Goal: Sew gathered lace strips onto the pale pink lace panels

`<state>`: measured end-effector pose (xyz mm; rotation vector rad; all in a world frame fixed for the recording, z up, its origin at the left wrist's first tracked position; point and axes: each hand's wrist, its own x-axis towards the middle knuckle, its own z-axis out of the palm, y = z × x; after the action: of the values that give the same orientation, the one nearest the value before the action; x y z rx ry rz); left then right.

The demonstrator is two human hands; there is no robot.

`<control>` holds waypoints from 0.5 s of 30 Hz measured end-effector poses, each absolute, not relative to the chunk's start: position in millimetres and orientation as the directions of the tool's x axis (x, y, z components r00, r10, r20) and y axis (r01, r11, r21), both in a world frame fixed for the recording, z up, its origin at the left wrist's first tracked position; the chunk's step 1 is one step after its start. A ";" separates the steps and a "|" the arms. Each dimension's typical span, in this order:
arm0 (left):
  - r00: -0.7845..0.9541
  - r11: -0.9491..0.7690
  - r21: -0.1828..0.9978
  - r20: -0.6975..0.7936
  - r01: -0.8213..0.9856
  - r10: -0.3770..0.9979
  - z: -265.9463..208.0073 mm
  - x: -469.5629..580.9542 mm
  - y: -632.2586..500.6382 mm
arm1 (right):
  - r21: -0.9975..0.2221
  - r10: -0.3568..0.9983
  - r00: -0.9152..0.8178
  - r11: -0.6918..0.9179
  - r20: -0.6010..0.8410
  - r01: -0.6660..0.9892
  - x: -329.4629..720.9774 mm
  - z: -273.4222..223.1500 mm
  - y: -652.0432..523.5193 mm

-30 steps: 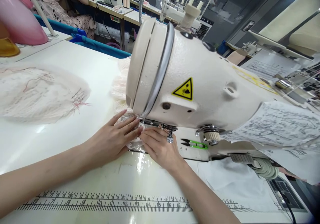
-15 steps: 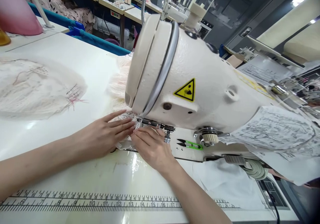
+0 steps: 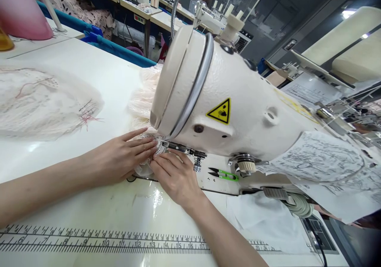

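A pale pink lace fabric [image 3: 143,105] lies gathered under and behind the head of a white sewing machine [image 3: 247,96]. My left hand [image 3: 129,156] rests flat on its near part, fingers stretched toward the presser foot [image 3: 163,145]. Just right of it, my right hand [image 3: 175,175] has its fingers bent together at the fabric's near edge, in front of the foot. The fingertips of both hands almost meet. Fabric beneath the hands is mostly covered, and the needle point cannot be made out.
Green thread snips [image 3: 224,174] lie on the machine bed. A sheer pale fabric piece [image 3: 44,104] with loose red threads is at left. A printed ruler [image 3: 119,241] runs along the front edge. White cloth [image 3: 268,215] lies at right, below a patterned cloth [image 3: 321,160] on the machine.
Both hands have shifted slightly left and nearer with the fabric edge. The view has tilted a little, moving the machine in the picture.
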<state>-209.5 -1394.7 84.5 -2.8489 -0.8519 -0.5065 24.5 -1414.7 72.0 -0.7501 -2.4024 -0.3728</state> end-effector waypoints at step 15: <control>0.721 -0.754 -0.055 0.344 0.655 0.602 82.8 -198.5 -1409.6 | 0.066 0.463 -0.623 0.767 0.630 0.638 28.7 69.5 -1417.2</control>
<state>-198.5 -1409.6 82.8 -2.7519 -1.0137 -0.4600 28.7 -1417.2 69.5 -0.8197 -2.3554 -0.3791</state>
